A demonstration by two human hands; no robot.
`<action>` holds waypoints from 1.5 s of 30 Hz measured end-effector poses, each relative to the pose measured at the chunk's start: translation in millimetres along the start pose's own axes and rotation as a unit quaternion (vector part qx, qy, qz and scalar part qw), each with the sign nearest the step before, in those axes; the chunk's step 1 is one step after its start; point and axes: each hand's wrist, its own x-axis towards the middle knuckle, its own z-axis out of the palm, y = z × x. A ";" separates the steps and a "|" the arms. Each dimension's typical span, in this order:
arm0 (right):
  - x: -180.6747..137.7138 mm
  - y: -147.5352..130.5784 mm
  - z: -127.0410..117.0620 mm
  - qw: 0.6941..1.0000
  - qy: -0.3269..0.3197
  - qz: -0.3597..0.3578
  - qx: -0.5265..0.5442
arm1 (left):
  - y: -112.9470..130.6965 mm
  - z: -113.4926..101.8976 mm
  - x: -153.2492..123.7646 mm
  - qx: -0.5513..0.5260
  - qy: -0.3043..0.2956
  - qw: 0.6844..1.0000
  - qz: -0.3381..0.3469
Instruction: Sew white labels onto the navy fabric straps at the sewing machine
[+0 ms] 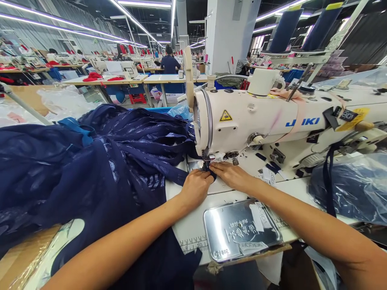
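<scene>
A white Juki sewing machine (pixel 272 121) stands on the table, its needle area (pixel 208 161) just ahead of both hands. Dark navy fabric (pixel 99 169) with a pale printed pattern is piled over the left half of the table, and a strip of it runs under the presser foot. My left hand (pixel 196 187) rests on that strip with fingers curled, pinching the cloth right at the needle. My right hand (pixel 231 175) lies flat beside the foot, fingers pressed together on the fabric edge.
A shiny metal tray (pixel 242 229) with paper labels sits at the table's front edge. A plastic bag of navy cloth (pixel 353 189) lies at the right. Navy thread cones (pixel 286 26) stand above the machine. Rows of sewing stations and a person (pixel 169 60) fill the hall behind.
</scene>
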 end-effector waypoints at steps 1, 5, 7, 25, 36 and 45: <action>0.5 -0.2 -0.8 1.000 -0.004 0.003 0.001 | 0.1 0.7 0.4 0.004 0.004 1.000 0.000; 2.5 -1.6 -5.1 1.000 -0.018 0.021 0.006 | 0.9 2.0 2.7 0.022 0.024 0.999 -0.002; 3.3 -1.8 -6.9 0.999 -0.025 0.033 0.011 | 1.4 2.2 3.8 0.030 0.028 0.999 -0.003; 5.9 -5.0 -16.1 0.999 0.040 0.006 -0.022 | -5.5 -14.9 -23.5 0.020 0.073 0.996 -0.046; 2.2 -26.5 -9.6 0.993 0.107 0.020 0.042 | -56.5 -12.4 -6.0 -0.158 0.078 0.971 -0.159; 0.6 -9.5 -0.8 0.964 0.139 0.030 0.224 | -32.4 -7.0 -4.2 0.070 0.110 0.989 0.070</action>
